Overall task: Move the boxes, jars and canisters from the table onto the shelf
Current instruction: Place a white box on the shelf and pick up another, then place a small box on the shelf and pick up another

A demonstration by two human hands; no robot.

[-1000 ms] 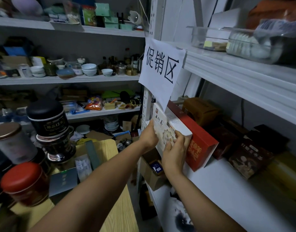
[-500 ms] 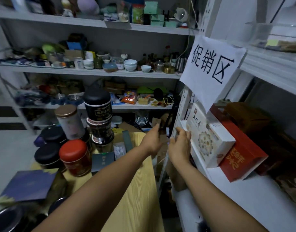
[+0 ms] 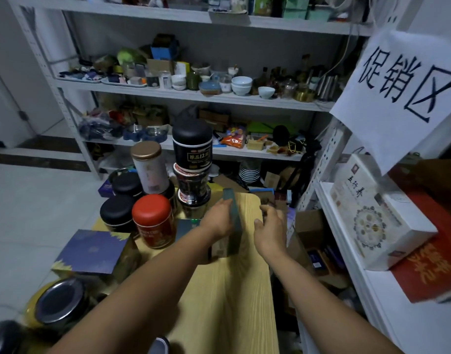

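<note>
A thin dark green box (image 3: 235,221) stands on edge on the wooden table (image 3: 232,297). My left hand (image 3: 218,219) lies against its left face, fingers fairly straight. My right hand (image 3: 270,227) hovers just right of the box, loosely curled and holding nothing. Left of the hands stand a red-lidded canister (image 3: 152,223), a black jar (image 3: 117,213), a gold-lidded white canister (image 3: 149,167) and a tall stack of black canisters (image 3: 192,152). A purple box (image 3: 91,254) and a glass jar (image 3: 58,300) sit at the near left. On the white shelf (image 3: 398,323) at right lean a white box (image 3: 372,213) and a red box (image 3: 423,267).
A paper sign (image 3: 403,93) hangs from the shelf post above the white box. Cardboard boxes (image 3: 308,226) fill the gap between table and shelf. A back rack (image 3: 193,95) holds bowls, cups and clutter. Pale floor shows at the left.
Both hands let go of the white box on the shelf and swung left and down to the table. My left hand now touches the green box.
</note>
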